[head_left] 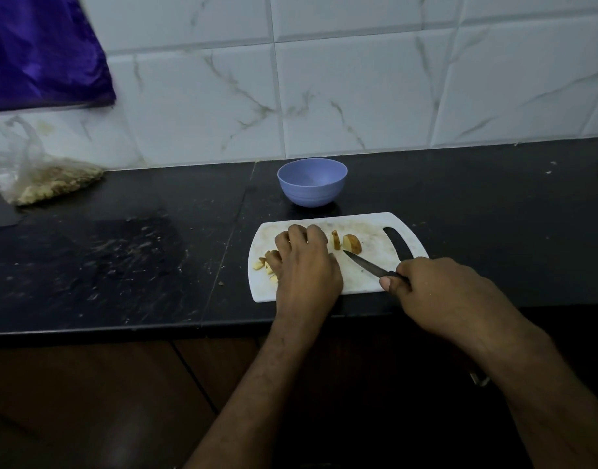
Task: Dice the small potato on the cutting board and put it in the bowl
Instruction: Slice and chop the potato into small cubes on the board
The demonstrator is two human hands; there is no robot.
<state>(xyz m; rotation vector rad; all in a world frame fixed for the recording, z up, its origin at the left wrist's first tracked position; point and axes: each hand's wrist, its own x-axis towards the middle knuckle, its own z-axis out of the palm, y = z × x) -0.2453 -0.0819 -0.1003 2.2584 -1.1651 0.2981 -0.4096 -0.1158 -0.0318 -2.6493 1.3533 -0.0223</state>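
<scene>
Right hand (436, 292) nearest the counter edge, fingers wrapped round the black handle of a knife (375, 267). Blade lies low over the cutting board (368, 228), tip pointing up-left toward the left hand; whether the edge touches the board cannot be told.

Left hand (306, 262) palm-down on the board's left half, fingers curled over at the far side. It hides what lies beneath, so whether it holds a potato piece cannot be told.

Diced potato bits (263, 264) show at the left edge of that hand, on the board near its left rim. Two larger potato pieces (346, 243), skin on, sit just right of the left fingers, beyond the knife tip, apart from the blade.

Board is white, with a handle slot at its right end, set on a dark counter (121, 265).

Bowl (312, 182), lavender, stands just beyond the board's far edge; no potato visible inside.

Far left: a clear plastic bag (50, 181) with pale contents. Tiled wall (358, 96) behind; a purple cloth (40, 52) hangs upper left.
</scene>
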